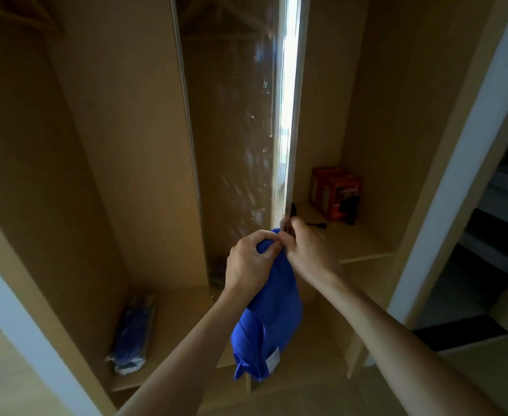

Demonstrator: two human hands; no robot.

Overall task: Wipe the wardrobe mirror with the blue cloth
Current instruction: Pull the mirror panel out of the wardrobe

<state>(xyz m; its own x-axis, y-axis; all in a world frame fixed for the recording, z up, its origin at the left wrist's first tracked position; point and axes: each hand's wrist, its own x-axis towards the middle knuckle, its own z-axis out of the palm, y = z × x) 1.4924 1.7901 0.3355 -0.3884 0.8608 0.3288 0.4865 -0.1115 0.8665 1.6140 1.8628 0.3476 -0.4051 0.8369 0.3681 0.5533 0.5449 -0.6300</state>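
- I see the wardrobe point(111, 115) filling the view, with shelves at 3 and 7 o'clock.
- The mirror point(231, 130) runs from 12 o'clock to centre and has droplets on it.
- The cloth point(273, 310) hangs at 6 o'clock.
- A blue packet point(135, 331) lies at 7 o'clock.
- The left hand point(248, 262) grasps the cloth's top.
- The right hand point(306, 250) is curled at the mirror's edge; I cannot tell what it grasps.
- A red box point(335, 192) stands at 3 o'clock.
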